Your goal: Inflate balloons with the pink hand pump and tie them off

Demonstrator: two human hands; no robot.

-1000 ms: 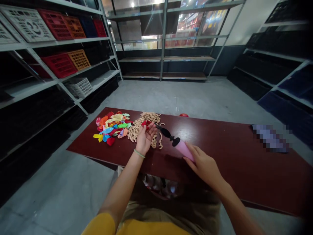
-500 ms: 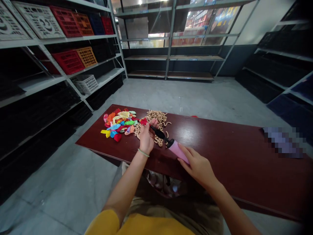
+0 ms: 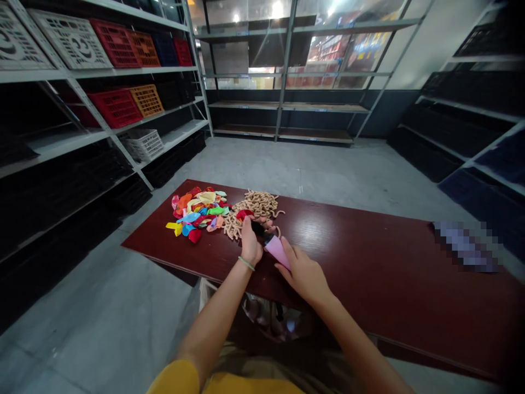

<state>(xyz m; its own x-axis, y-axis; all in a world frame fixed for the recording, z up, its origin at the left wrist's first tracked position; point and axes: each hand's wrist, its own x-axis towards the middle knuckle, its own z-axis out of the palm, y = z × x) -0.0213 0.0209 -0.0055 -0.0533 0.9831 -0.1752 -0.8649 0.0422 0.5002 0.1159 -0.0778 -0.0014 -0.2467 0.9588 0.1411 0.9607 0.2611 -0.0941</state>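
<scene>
My right hand (image 3: 303,272) is wrapped around the pink barrel of a balloon pump (image 3: 278,252). The black front of the pump runs into my left hand (image 3: 251,244), whose fingers are closed about its nozzle end. A red balloon (image 3: 245,214) bulges just beyond my left fingers, at the nozzle; the join is hidden by the hand. To the left lies a loose heap of flat coloured balloons (image 3: 191,218). Behind my left hand is a pile of tan, curled, worm-like pieces (image 3: 258,203).
The dark red table (image 3: 348,246) stretches far to the right, where a blurred purple item (image 3: 465,246) lies. Below its front edge is a bag of shiny things (image 3: 266,314). Shelving with crates (image 3: 117,108) stands left, and a metal rack (image 3: 283,104) at the back.
My right hand and the pink barrel have moved left, close to my left hand, and less of the pump's black part shows. The red balloon looks a bit fuller.
</scene>
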